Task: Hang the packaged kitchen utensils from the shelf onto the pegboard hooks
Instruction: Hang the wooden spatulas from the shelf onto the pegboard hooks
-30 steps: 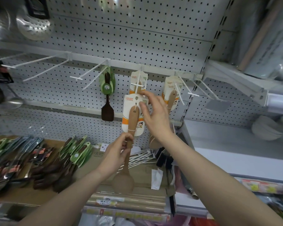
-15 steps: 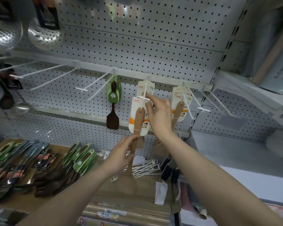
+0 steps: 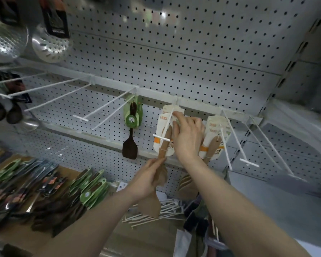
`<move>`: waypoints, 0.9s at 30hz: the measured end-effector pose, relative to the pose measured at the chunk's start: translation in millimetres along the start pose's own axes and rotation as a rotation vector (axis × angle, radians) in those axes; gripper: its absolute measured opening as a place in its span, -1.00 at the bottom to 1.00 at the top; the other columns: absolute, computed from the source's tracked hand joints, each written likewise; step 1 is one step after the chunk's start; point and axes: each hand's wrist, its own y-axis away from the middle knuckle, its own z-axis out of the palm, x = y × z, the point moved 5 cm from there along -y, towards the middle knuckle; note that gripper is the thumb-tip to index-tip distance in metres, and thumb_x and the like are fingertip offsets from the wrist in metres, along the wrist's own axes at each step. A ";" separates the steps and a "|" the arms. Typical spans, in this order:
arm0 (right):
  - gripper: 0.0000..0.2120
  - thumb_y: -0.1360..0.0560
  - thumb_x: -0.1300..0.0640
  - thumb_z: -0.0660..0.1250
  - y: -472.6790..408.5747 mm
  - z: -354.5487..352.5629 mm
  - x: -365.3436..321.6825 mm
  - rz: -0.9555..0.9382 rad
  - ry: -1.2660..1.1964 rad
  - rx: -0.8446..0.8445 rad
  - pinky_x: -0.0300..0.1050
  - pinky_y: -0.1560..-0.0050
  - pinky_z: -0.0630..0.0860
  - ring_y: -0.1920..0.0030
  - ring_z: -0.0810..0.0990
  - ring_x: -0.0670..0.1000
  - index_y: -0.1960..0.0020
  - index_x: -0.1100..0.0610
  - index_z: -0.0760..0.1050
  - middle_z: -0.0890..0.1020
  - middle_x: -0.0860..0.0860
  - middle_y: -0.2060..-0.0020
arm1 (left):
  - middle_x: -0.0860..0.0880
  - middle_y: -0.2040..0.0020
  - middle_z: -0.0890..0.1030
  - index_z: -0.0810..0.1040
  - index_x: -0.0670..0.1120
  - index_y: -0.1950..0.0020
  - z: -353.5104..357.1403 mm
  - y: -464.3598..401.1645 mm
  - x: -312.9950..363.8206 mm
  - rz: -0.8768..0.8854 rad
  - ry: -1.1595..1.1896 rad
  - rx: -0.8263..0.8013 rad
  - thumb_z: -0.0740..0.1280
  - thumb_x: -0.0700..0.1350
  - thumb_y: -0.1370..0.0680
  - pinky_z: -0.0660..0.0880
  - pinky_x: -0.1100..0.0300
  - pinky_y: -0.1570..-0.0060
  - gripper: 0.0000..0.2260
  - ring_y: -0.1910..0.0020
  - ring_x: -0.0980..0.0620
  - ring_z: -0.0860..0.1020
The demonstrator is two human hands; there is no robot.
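Two hands are up at the pegboard [image 3: 193, 58] in the head view, both on one packaged wooden spatula [image 3: 164, 143]. Right hand [image 3: 188, 135] is high, fingers curled over the top of the white-and-orange card, fingertips [image 3: 177, 114] pressing it back along the white hook [image 3: 167, 125]; the hook's crossbar end pokes out in front of the card. Left hand [image 3: 148, 179] sits lower, fingers wrapped round the wooden handle, with the broad blade hanging down below the wrist. So the spatula is on the hook, held at both ends.

Just right of it, a second wooden spatula pack [image 3: 214, 140] hangs from the neighbouring hook. To the left, a dark spatula on a green card [image 3: 132, 130] hangs alone. Bare hooks [image 3: 50, 86] stretch away further left. Down on the shelf [image 3: 69, 170], a heap of green-carded utensils [image 3: 93, 190] lies fanned out, and loose white hooks [image 3: 167, 210] lie near the forearms. Perforated steel skimmers [image 3: 48, 45] hang top left.
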 end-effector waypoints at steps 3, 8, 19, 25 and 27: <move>-0.70 -0.56 0.18 0.34 4.0 0.6 1.0 -0.026 0.004 -0.020 0.04 -0.07 0.36 -0.06 0.46 0.15 -0.28 0.04 0.58 0.62 0.07 0.05 | 0.04 -0.50 0.24 0.11 0.15 -0.59 -1.1 5.0 -0.7 -0.019 0.006 -0.001 0.38 -0.29 -0.51 0.33 0.08 -0.42 -0.23 -0.43 0.00 0.34; -0.62 -0.55 0.24 0.34 20.5 -5.0 -5.1 -0.093 0.106 -0.096 0.15 -0.28 0.37 -0.29 0.43 0.24 -0.36 0.11 0.51 0.48 0.22 -0.27 | 0.04 -0.51 0.26 0.15 0.13 -0.57 -21.8 30.9 -5.6 -0.016 -0.087 0.040 0.39 -0.18 -0.54 0.35 0.10 -0.37 -0.31 -0.41 0.00 0.37; -0.60 -0.61 -0.01 0.24 109.1 9.6 -128.0 -0.270 0.216 -0.448 0.16 -0.22 0.38 -0.24 0.47 0.25 -0.36 0.18 0.42 0.51 0.20 -0.23 | -0.09 -0.34 0.49 0.32 -0.02 -0.51 -175.8 181.4 -49.5 -0.058 -0.590 0.286 0.33 -0.05 -0.59 0.47 -0.03 -0.18 -0.51 -0.27 -0.14 0.48; -0.57 -0.62 -0.08 0.21 153.9 40.8 -302.4 -0.558 0.119 -0.525 0.14 -0.21 0.36 -0.19 0.48 0.22 -0.39 0.15 0.40 0.52 0.14 -0.21 | -0.09 -0.32 0.52 0.36 0.01 -0.47 -288.8 307.9 -103.2 -0.143 -0.789 0.345 0.33 -0.01 -0.57 0.49 -0.08 -0.16 -0.54 -0.25 -0.16 0.49; -0.54 -0.62 -0.11 0.18 169.5 52.2 -364.1 -0.639 0.088 -0.540 0.14 -0.24 0.36 -0.21 0.49 0.20 -0.41 0.14 0.37 0.52 0.13 -0.23 | -0.09 -0.29 0.53 0.37 0.01 -0.46 -323.4 353.1 -125.1 -0.186 -0.841 0.351 0.33 0.00 -0.57 0.48 -0.10 -0.15 -0.54 -0.21 -0.17 0.50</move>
